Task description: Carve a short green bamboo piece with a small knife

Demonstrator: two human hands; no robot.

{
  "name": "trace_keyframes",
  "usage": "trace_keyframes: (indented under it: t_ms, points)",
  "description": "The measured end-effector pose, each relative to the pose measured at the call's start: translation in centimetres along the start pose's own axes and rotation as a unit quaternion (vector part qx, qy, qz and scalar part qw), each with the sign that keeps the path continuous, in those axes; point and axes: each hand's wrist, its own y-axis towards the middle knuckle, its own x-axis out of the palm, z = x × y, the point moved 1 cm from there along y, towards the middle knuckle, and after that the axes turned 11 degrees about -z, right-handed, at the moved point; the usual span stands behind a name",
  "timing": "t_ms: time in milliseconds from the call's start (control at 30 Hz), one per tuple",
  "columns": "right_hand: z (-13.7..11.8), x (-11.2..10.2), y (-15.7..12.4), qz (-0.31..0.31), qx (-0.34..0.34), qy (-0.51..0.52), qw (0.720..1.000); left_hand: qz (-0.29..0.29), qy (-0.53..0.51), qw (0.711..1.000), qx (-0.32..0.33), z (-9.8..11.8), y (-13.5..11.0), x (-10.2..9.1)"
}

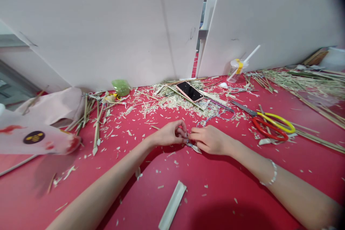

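Your left hand (169,134) and right hand (209,140) are both closed in a pinch, fingertips meeting on a small folded strip of pale dried leaf (195,148) near the middle of the red worktop (221,190); the fold itself is partly hidden by your fingers. The strip looks thin and brittle, so too hard a pinch could split it. A fine twisted blue-and-white cord (212,119) lies just beyond your right hand, where your fingers could snag it. Loose, splintery shavings (164,102) litter the smooth surface and could catch in the fold. Red-and-yellow-handled scissors (272,125) lie towards the right edge, their steel blades pointing inward, where a careless reach could meet them.
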Motion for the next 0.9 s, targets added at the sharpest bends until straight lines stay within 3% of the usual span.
trace_keyframes:
  t_ms: [600, 900]
  points:
    - [-0.33, 0.08, 0.09, 0.003, 0.000, 0.002, 1.000, -0.002, -0.023, 1.000, 0.013, -0.12, 0.07, -0.03]
    - [0.09, 0.45, 0.35, 0.068, 0.060, 0.058, 0.994, -0.017, -0.040, 0.999, 0.029, -0.25, 0.06, -0.16]
